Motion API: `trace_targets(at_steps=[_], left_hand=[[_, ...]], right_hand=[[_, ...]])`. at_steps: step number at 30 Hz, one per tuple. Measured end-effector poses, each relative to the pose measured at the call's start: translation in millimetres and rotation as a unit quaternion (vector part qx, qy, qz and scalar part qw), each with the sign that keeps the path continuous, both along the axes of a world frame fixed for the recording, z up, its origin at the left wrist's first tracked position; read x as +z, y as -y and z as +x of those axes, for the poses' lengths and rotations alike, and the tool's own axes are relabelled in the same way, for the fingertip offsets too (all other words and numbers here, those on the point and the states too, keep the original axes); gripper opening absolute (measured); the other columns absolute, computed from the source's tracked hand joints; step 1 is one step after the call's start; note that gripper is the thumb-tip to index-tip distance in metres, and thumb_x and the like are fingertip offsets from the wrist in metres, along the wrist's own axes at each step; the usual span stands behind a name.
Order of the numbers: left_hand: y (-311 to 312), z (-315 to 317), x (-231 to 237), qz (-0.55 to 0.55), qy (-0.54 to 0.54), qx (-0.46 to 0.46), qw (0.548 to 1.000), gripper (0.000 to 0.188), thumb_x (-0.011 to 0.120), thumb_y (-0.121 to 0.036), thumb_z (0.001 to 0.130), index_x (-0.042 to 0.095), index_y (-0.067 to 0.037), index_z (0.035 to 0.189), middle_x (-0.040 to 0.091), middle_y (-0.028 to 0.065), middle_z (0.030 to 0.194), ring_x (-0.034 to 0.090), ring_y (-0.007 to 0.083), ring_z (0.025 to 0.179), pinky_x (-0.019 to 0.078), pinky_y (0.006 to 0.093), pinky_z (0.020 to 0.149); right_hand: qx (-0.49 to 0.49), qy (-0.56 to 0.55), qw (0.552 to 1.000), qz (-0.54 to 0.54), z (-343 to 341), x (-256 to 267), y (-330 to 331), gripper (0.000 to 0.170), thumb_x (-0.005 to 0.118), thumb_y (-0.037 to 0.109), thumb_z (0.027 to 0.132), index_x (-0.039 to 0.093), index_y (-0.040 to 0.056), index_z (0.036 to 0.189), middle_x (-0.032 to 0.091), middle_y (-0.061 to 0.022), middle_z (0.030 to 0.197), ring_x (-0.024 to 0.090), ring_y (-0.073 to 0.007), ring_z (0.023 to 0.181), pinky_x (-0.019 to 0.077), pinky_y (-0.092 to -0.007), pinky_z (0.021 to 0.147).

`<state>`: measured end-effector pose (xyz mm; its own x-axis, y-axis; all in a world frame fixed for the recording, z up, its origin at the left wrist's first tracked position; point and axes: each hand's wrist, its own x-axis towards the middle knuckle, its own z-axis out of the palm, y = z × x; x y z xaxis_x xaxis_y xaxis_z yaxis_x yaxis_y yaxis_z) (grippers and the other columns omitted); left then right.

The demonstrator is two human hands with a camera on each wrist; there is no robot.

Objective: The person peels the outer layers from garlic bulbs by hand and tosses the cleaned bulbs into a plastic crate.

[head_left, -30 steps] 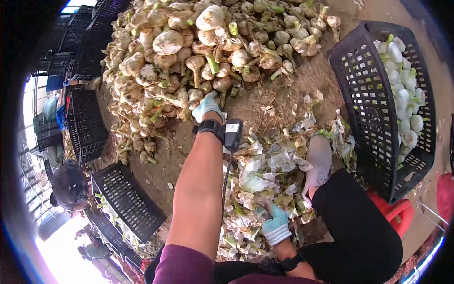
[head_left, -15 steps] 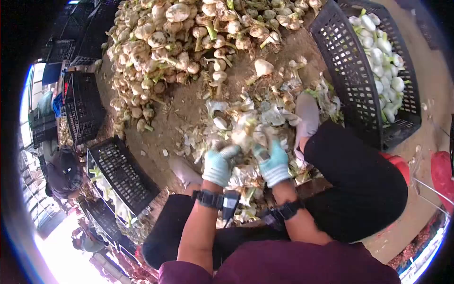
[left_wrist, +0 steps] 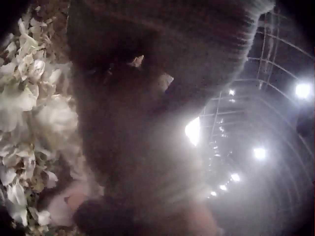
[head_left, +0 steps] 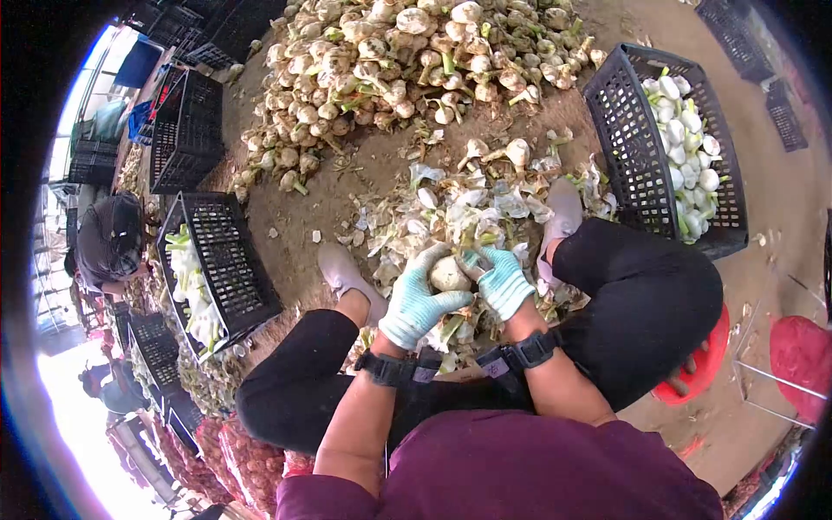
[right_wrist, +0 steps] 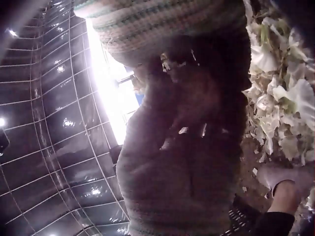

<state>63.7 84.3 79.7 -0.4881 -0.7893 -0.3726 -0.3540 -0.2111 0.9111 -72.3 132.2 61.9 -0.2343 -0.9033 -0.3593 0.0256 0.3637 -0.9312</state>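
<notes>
A pale round bulb (head_left: 449,274) is between the two gloved hands above the peelings in the head view. My left hand (head_left: 418,299) holds it from the left, the thumb along its lower side. Curled fingers of my right hand (head_left: 503,284) pinch at its right side, partly hiding it. Both gloves are light blue and white. In the left wrist view, my dark, blurred left glove (left_wrist: 142,108) fills the middle; the right wrist view shows my right glove (right_wrist: 182,147) in shadow. The bulb cannot be made out in either wrist view.
Beyond the hands lies a heap of untrimmed bulbs (head_left: 373,69), with a few loose bulbs (head_left: 517,153) nearer. Dry peelings (head_left: 468,204) cover the ground between the feet. Black crates of white bulbs stand right (head_left: 628,147) and left (head_left: 230,269). Another person (head_left: 108,238) is at far left.
My left hand has come back from the heap to beside my right hand, and both now hold a bulb. Loose bulbs now lie nearer than the heap. The head view has shifted.
</notes>
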Motion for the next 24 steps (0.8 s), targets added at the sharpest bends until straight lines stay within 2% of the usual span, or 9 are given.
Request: trace_targets(at_steps=[2,4,6,14,16,18,20,21,24], left_hand=[[-4,6,4,-0.002,-0.012,0.01,1.0,0.065,0.075,-0.01,0.051,0.046,0.0,0.109,0.052,0.0096,0.098,0.05,0.0164,0.091,0.0401,0.0261,0.081],[-9,10,13,0.107,-0.067,0.058,0.99,0.065,0.075,-0.007,0.05,0.047,0.0,0.108,0.053,0.0074,0.095,0.051,0.0152,0.088,0.0405,0.0261,0.081],[-13,19,6,0.083,-0.076,0.055,0.992,0.062,0.073,-0.003,0.05,0.048,0.0,0.107,0.054,0.0062,0.094,0.052,0.0142,0.085,0.0413,0.0258,0.079],[-19,34,4,0.215,-0.229,0.106,0.943,0.059,0.065,0.0,0.056,0.041,0.003,0.11,0.054,0.0134,0.097,0.055,0.0221,0.086,0.0457,0.031,0.077],[-21,36,5,0.309,-0.335,0.158,0.876,0.055,0.063,-0.002,0.058,0.042,0.003,0.108,0.053,0.0149,0.098,0.055,0.025,0.084,0.0459,0.0331,0.077],[-25,33,8,0.291,-0.345,0.16,0.878,0.046,0.059,-0.013,0.067,0.043,0.0,0.108,0.052,0.0148,0.099,0.055,0.0263,0.082,0.0471,0.0317,0.067],[-24,34,10,0.446,-0.431,0.223,0.752,0.04,0.05,-0.027,0.076,0.043,-0.005,0.109,0.053,0.0131,0.099,0.055,0.0256,0.08,0.0442,0.0284,0.056],[-21,38,0,0.48,-0.434,0.215,0.732,0.04,0.038,-0.037,0.082,0.044,-0.009,0.109,0.054,0.012,0.098,0.054,0.0242,0.079,0.0391,0.0255,0.051],[-22,33,8,0.385,-0.413,0.167,0.808,0.039,0.04,-0.036,0.084,0.042,-0.008,0.11,0.054,0.0117,0.098,0.054,0.0235,0.08,0.0436,0.0277,0.056]], right_hand=[[0.002,-0.121,0.993,0.004,3,19,-3,0.029,0.057,0.023,0.075,0.057,-0.0022,0.088,0.059,-0.0185,0.075,0.055,-0.0288,0.071,0.0423,-0.0328,0.063],[0.025,-0.103,0.994,-0.007,7,8,-6,0.029,0.057,0.023,0.075,0.057,-0.0024,0.088,0.058,-0.02,0.077,0.055,-0.0309,0.072,0.0423,-0.0333,0.064],[0.017,-0.196,0.975,-0.105,10,10,-13,0.027,0.055,0.022,0.076,0.057,-0.0021,0.088,0.057,-0.0204,0.08,0.055,-0.0305,0.072,0.0424,-0.0334,0.064],[0.158,-0.198,0.963,-0.095,8,28,-13,0.021,0.05,0.017,0.076,0.056,-0.0025,0.082,0.055,-0.0232,0.084,0.052,-0.0363,0.073,0.042,-0.0368,0.063],[0.111,-0.202,0.971,-0.063,13,30,-12,0.018,0.05,0.013,0.073,0.055,-0.0024,0.081,0.054,-0.0233,0.081,0.051,-0.038,0.072,0.0422,-0.038,0.062],[0.098,-0.236,0.965,-0.066,18,16,-12,0.018,0.051,0.011,0.07,0.055,-0.0021,0.081,0.054,-0.023,0.08,0.051,-0.0381,0.072,0.0424,-0.0387,0.063],[0.088,-0.269,0.957,-0.069,23,8,-14,0.019,0.052,0.01,0.068,0.055,-0.0019,0.082,0.054,-0.0226,0.078,0.051,-0.0382,0.072,0.0426,-0.0393,0.063],[0.054,-0.273,0.953,-0.117,26,7,-16,0.02,0.053,0.009,0.066,0.055,-0.0017,0.082,0.054,-0.0225,0.077,0.051,-0.0382,0.073,0.0426,-0.0398,0.064],[-0.005,-0.263,0.95,-0.169,26,1,-13,0.02,0.053,0.007,0.064,0.054,-0.0026,0.082,0.054,-0.0225,0.076,0.052,-0.0381,0.074,0.0431,-0.039,0.065]])
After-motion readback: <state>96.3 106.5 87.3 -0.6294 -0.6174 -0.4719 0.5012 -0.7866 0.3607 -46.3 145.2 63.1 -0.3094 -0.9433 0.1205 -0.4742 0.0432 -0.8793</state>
